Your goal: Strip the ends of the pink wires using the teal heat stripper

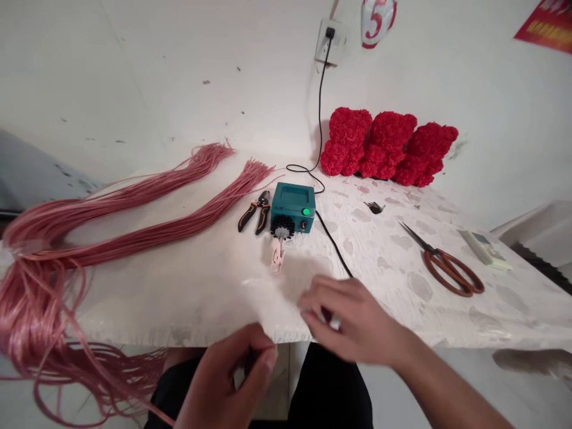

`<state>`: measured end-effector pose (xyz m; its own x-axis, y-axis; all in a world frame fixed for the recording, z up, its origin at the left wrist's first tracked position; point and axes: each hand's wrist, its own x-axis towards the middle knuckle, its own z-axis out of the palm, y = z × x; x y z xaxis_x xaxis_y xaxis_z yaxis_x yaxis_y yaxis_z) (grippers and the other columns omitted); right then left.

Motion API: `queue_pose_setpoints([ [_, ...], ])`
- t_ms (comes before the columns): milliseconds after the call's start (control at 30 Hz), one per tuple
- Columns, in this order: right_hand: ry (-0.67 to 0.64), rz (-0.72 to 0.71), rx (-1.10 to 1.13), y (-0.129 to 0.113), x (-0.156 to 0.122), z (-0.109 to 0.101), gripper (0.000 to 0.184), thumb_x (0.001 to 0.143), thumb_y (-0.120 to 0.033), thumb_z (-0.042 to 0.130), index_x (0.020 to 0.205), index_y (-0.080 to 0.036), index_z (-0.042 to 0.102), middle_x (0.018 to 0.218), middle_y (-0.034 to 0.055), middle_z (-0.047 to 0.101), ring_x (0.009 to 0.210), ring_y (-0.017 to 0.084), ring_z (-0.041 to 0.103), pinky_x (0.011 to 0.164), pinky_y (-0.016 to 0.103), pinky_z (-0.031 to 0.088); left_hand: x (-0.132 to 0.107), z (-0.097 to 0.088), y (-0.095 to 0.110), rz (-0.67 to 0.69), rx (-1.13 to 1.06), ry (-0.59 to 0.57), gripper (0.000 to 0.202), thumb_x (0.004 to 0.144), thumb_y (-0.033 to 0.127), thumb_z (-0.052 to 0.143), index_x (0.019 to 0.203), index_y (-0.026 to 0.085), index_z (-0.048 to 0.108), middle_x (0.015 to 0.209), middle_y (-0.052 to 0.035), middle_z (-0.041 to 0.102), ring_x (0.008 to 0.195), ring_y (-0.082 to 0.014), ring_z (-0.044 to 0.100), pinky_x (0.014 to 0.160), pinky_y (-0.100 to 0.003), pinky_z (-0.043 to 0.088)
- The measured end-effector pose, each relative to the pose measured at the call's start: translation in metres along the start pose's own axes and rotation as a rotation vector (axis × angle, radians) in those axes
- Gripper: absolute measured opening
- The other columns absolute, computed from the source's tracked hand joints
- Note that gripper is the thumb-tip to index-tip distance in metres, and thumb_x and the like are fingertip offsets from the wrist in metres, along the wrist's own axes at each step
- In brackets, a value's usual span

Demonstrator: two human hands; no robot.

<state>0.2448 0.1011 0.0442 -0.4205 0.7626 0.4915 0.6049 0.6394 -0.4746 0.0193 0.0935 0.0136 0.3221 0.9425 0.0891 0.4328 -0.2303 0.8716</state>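
Observation:
My left hand [236, 372] is at the table's front edge, thumb and forefinger pressed together. A pink cord [156, 411] runs up to its wrist, but what the fingertips hold is hidden. To the right, my right hand [342, 313] is over the table, its fingers curled to a pinch and slightly blurred. I cannot make out anything between them. Beyond both hands stands a small teal machine [292, 205] with a lit green button, a black toothed knob and a metal shaft. A pale pink clip [277, 256] is at the shaft's end.
Long bundles of pink cord [179, 232] cover the left side and hang over the edge. Wire strippers [255, 213] lie beside the machine. On the right are scissors [447, 268], a remote control [486, 250] and red flower bears [388, 146]. A black power cable [320, 119] reaches the wall socket.

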Motion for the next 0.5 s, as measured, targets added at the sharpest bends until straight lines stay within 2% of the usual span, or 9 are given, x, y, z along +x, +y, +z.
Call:
queue_pose_setpoints([
  [67, -0.005, -0.071, -0.203, 0.02, 0.021, -0.004, 0.018, 0.098, -0.019, 0.049, 0.112, -0.019, 0.06, 0.092, 0.0021, 0.065, 0.069, 0.011, 0.058, 0.057, 0.022, 0.04, 0.014, -0.002, 0.012, 0.029, -0.03, 0.06, 0.023, 0.086, 0.028, 0.055, 0.064, 0.021, 0.058, 0.058, 0.0045, 0.053, 0.053, -0.0112, 0.047, 0.051, -0.02, 0.038],
  [167, -0.09, -0.152, -0.486, 0.049, 0.047, 0.001, 0.026, 0.101, -0.023, 0.049, 0.125, -0.02, 0.057, 0.11, 0.0055, 0.066, 0.082, 0.014, 0.063, 0.058, 0.024, 0.041, 0.028, -0.002, 0.022, 0.028, -0.045, 0.141, 0.02, 0.087, 0.026, 0.054, 0.068, 0.02, 0.058, 0.059, 0.0052, 0.052, 0.054, -0.0105, 0.045, 0.051, -0.021, 0.036],
  [300, -0.152, -0.244, -0.669, 0.07, 0.064, 0.011, 0.027, 0.103, -0.021, 0.044, 0.125, -0.018, 0.059, 0.106, 0.0054, 0.065, 0.086, 0.016, 0.064, 0.058, 0.027, 0.04, 0.037, 0.002, 0.016, 0.077, -0.004, 0.18, 0.02, 0.089, 0.024, 0.052, 0.07, 0.02, 0.059, 0.06, 0.0058, 0.053, 0.053, -0.0098, 0.046, 0.052, -0.021, 0.036],
  [500, -0.113, -0.345, -0.809, 0.074, 0.069, 0.014, 0.026, 0.104, -0.016, 0.043, 0.12, -0.018, 0.064, 0.099, 0.0049, 0.065, 0.08, 0.016, 0.061, 0.058, 0.03, 0.039, 0.05, 0.013, 0.0, 0.229, 0.115, 0.259, 0.017, 0.086, 0.015, 0.053, 0.071, 0.02, 0.058, 0.058, 0.0067, 0.054, 0.051, -0.0087, 0.047, 0.052, -0.02, 0.038],
])
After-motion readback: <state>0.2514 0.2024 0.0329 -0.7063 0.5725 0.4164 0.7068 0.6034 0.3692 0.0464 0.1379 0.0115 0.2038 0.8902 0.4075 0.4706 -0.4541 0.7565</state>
